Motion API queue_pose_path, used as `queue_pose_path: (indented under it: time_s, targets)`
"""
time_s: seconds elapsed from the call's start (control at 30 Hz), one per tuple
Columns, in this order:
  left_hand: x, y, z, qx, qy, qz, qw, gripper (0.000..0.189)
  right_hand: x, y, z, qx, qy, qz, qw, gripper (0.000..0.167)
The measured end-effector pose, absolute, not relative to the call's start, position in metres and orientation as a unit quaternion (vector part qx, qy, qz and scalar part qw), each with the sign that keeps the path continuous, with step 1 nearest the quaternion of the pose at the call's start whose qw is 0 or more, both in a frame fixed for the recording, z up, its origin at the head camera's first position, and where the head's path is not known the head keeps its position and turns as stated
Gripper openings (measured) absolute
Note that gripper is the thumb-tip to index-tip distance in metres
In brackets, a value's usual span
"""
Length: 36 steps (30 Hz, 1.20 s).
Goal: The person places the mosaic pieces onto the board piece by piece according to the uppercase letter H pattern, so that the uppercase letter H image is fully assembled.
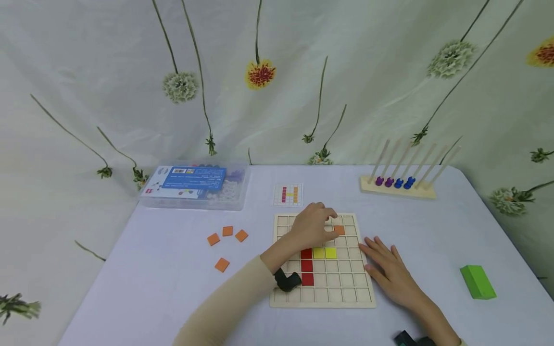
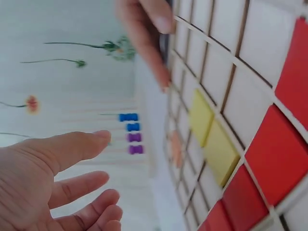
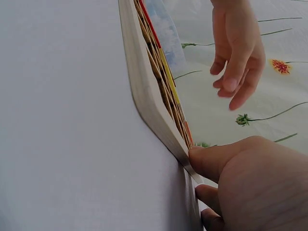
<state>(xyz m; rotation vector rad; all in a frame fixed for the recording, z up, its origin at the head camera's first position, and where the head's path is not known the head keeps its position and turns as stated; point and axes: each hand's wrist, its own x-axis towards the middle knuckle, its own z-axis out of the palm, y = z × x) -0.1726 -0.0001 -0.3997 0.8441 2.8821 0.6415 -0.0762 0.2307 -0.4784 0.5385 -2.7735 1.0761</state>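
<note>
A wooden grid board lies on the table. Over its upper part hovers my left hand, thumb and fingers apart with nothing between them, as the left wrist view also shows. An orange tile sits in a square just right of that hand. Red tiles form a column, partly covered by the hand and forearm in the head view. Beside them are two yellow tiles in a row. My right hand rests at the board's right edge, its thumb touching the side with fingers loosely extended.
Several loose orange tiles lie left of the board. Behind it is a small pattern card. A clear plastic case stands at the back left, a peg rack with beads at the back right, and a green block at right.
</note>
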Motion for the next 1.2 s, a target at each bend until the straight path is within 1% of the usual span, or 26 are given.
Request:
queue_pose_path:
  time_s: [0.17,0.23,0.43,0.53,0.67,0.83,1.03,1.2]
  targets:
    - [-0.147,-0.047,-0.385,0.262,0.923,0.281,-0.001,0.042,-0.076,0.231,-0.478,0.177,-0.917,0.354,0.056,0.046]
    - [-0.136,-0.07,-0.383,0.244,0.919,0.31,-0.016,0.042,-0.077,0.231,-0.478,0.178,-0.916,0.353,0.06,0.046]
    - [-0.111,-0.149,-0.392,0.187,0.912,0.359,-0.06,0.046,-0.077,0.232,-0.478,0.177,-0.917,0.352,0.058,0.047]
    - [-0.104,-0.185,-0.403,0.173,0.91,0.37,-0.071,0.049,-0.077,0.232,-0.479,0.175,-0.919,0.349,0.056,0.047]
    - [-0.094,-0.219,-0.42,0.133,0.909,0.391,-0.053,0.052,-0.077,0.232,-0.479,0.176,-0.919,0.349,0.056,0.047]
    - [-0.087,-0.24,-0.437,0.097,0.907,0.409,-0.022,0.052,-0.077,0.23,-0.481,0.179,-0.917,0.351,0.057,0.046]
    - [-0.089,-0.25,-0.455,0.112,0.907,0.405,-0.003,0.053,-0.078,0.23,-0.48,0.173,-0.919,0.349,0.052,0.047]
    - [-0.092,-0.252,-0.467,0.121,0.915,0.386,0.005,0.05,-0.076,0.231,-0.481,0.178,-0.918,0.349,0.061,0.046]
